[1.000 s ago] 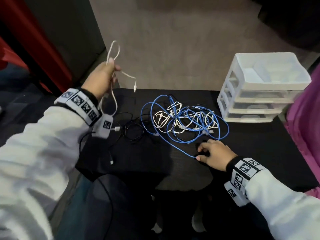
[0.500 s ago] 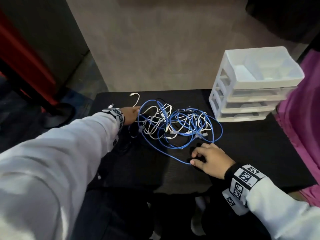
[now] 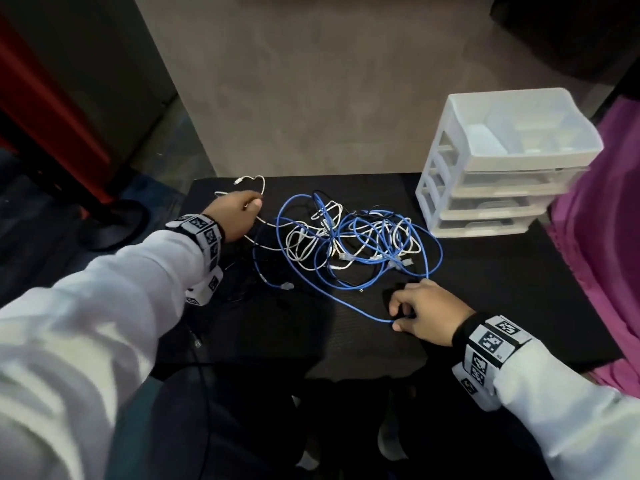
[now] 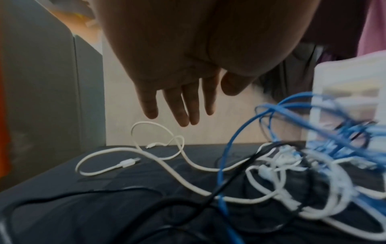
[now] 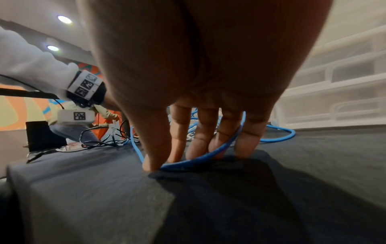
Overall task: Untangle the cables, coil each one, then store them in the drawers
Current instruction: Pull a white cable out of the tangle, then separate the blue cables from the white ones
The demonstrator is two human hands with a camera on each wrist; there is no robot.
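Black cloth covers the table [image 3: 485,306], and behind it I see a plain grey wall. At centre frame in the head view the blue cable [image 3: 349,299], several white cables [image 3: 304,244] and a thin black cable [image 4: 117,192] lie in one knot, so I judge that nothing is coiled yet and almost all the work is left. At the right, the white drawer unit [image 3: 491,202] stands with its drawers closed. One white cable end [image 4: 129,162] lies free at the upper left of the heap, its plug pointing right in the left wrist view. My left hand [image 3: 235,213] hovers there, fingers straight and loosely spread, holding nothing. My right hand [image 3: 426,313] presses a loop of blue cable onto the cloth with bent fingertips [image 5: 154,163]; this strand runs from lower right to upper left.
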